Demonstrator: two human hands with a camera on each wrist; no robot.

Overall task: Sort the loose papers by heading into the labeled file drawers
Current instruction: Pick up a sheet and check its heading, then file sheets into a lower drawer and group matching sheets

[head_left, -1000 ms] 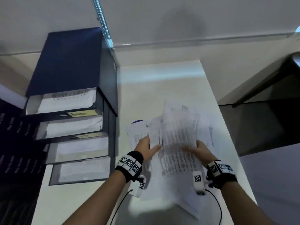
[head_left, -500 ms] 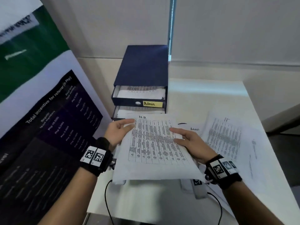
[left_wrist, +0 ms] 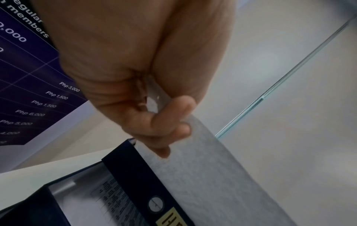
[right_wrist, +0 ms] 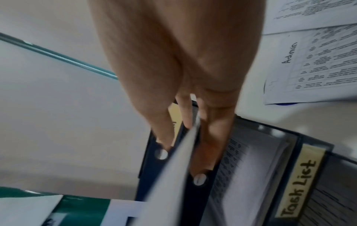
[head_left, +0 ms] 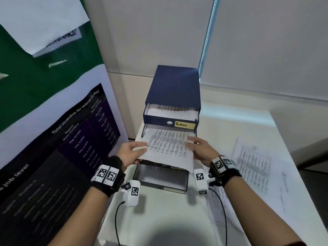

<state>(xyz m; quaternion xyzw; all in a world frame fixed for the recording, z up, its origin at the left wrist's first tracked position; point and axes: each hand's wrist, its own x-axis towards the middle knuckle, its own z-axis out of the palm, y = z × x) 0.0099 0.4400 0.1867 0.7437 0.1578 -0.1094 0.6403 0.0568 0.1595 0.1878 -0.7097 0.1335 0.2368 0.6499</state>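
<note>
Both grips, left hand (head_left: 130, 153) and right hand (head_left: 202, 151), pinch the sheet (head_left: 168, 146) edges; I should feed it level into the second drawer (head_left: 147, 129) ahead, avoiding buckling.

An office: navy desktop file drawers (head_left: 174, 89) w/ handwritten "Admin" label (head_left: 184, 124), printed papers (head_left: 253, 164) on white desk (head_left: 230, 121), referral-incentive poster (head_left: 58, 148) at left.
</note>
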